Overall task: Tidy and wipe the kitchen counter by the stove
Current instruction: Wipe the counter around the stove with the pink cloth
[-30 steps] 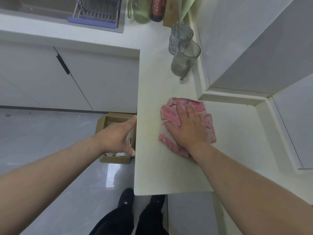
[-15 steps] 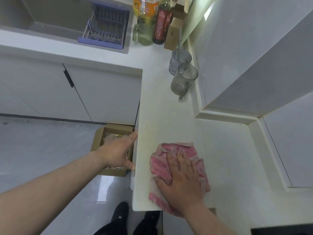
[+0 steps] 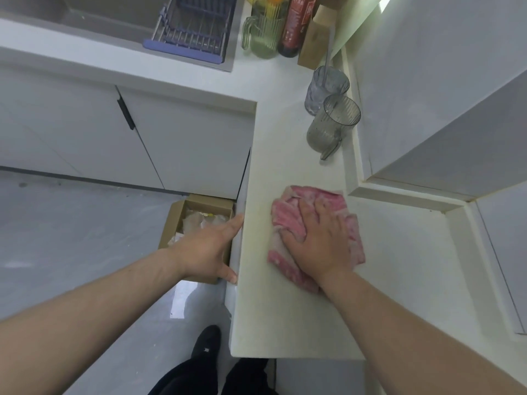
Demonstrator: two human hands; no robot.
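A crumpled pink cloth lies on the cream counter, near its middle. My right hand presses flat on the cloth, fingers spread and pointing away from me. My left hand rests against the counter's left edge, thumb and forefinger apart and touching the rim, with nothing held in it. The stove is out of view.
Two grey ribbed glass mugs stand at the back of the counter by the wall. Bottles and a green jug crowd the far corner beside a sink with a blue rack. An open cardboard box sits on the floor below my left hand.
My right hand slid the cloth toward me along the counter, then pushed it back away. The left hand stayed on the counter edge.
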